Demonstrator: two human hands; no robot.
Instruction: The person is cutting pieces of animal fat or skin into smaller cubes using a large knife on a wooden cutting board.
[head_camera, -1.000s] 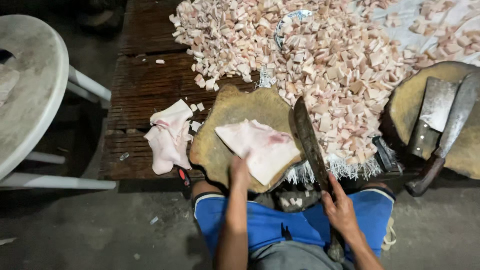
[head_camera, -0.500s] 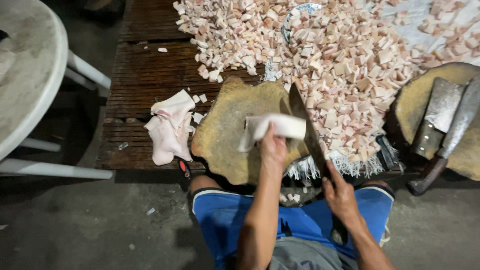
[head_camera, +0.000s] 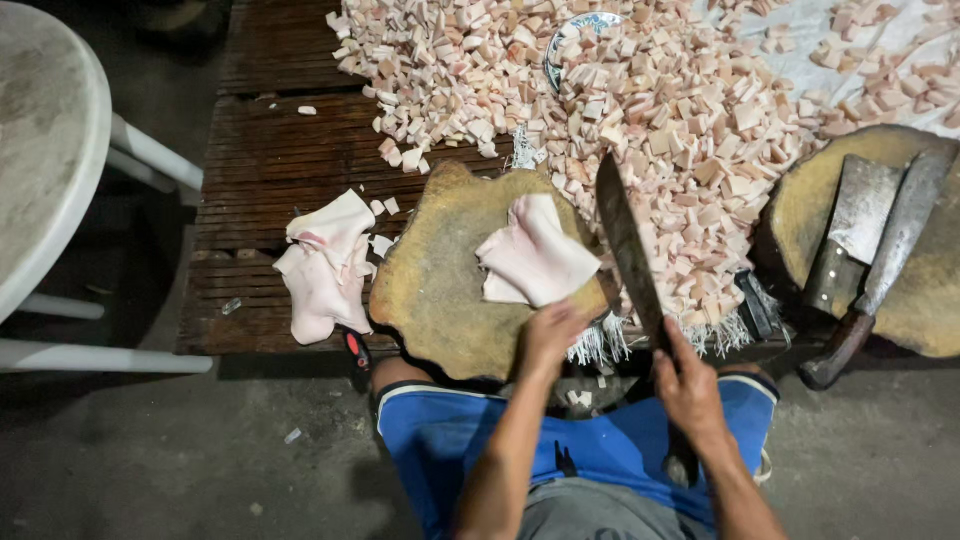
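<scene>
Now the left hand (head_camera: 552, 335) has folded the pale slab (head_camera: 535, 262) on the round block (head_camera: 440, 290) at the tabletop's near edge — fingers touching it; right hand (head_camera: 690, 385) stays clamped on the cleaver (head_camera: 628, 250) — cutting looks imminent.

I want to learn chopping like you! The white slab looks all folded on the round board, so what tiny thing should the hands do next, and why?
Probably the left hand should flatten the folded pork fat slab on the round wooden block. It lies doubled over near the block's edge, and the right hand holds the long knife right beside it. A flat piece likely cuts into evener cubes, like the pile of cubes.
</scene>
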